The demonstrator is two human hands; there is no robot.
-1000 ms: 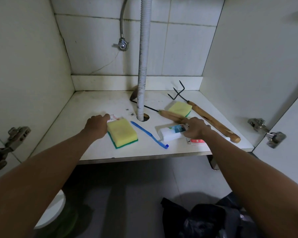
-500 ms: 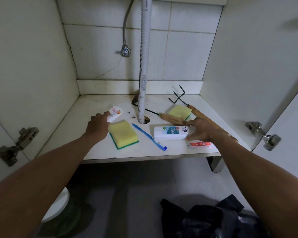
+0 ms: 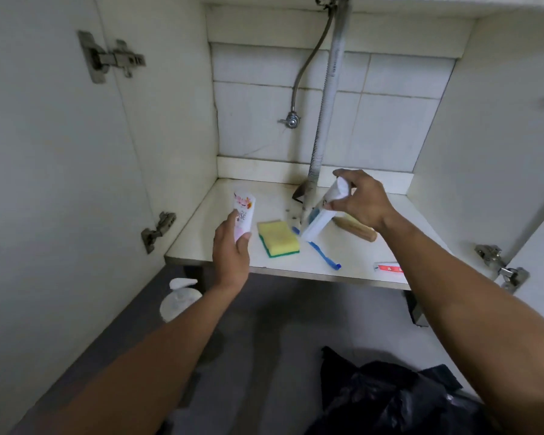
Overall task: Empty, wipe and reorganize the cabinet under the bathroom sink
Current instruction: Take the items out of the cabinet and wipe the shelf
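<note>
Fingers [image 3: 244, 240] of the left hand [image 3: 231, 252] grasp a small white tube with pink flowers [image 3: 243, 215], raised upright above the near left part of the cabinet shelf [image 3: 220, 202]. Right-hand fingers [image 3: 343, 204] grip the upper end of a white bottle with a blue label [image 3: 322, 215], tilted, just right of the corrugated drain hose [image 3: 325, 98]. On the shelf lie a yellow-green sponge [image 3: 277, 238], a blue toothbrush [image 3: 322, 254], a wooden handle [image 3: 358, 229] partly hidden by the right hand [image 3: 366, 202], and a red-and-white tube [image 3: 388, 267] at the near edge. A white pump bottle [image 3: 178, 299] stands on the floor, near left; a black bag [image 3: 390, 400] lies near right.
</note>
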